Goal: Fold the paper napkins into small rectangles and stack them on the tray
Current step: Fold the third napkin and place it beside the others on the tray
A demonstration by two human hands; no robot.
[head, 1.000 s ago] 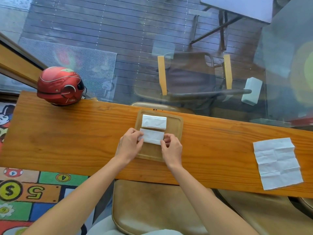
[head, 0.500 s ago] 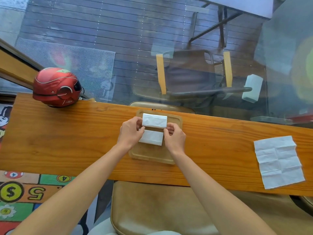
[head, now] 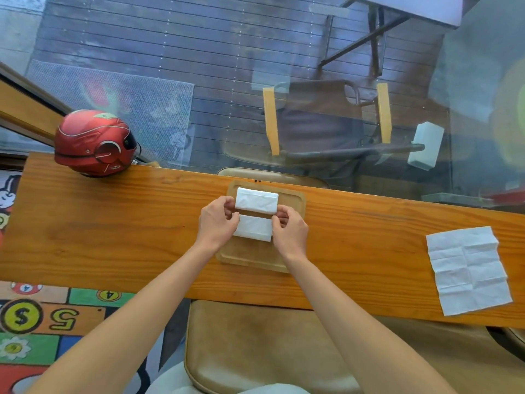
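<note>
At frame center, on the tray (head: 298,200), the left hand (head: 217,223) and right hand (head: 289,231) pinch the short ends of the far napkin (head: 256,200), just beyond the near napkin (head: 253,227). Light, soft paper; holding both ends should keep folds shut. An unfolded napkin (head: 468,268) lies at right.

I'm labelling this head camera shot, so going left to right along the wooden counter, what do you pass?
Glossy red helmet → left hand → folded white paper napkins on the shallow wooden tray → right hand → unfolded creased white napkin.
</note>
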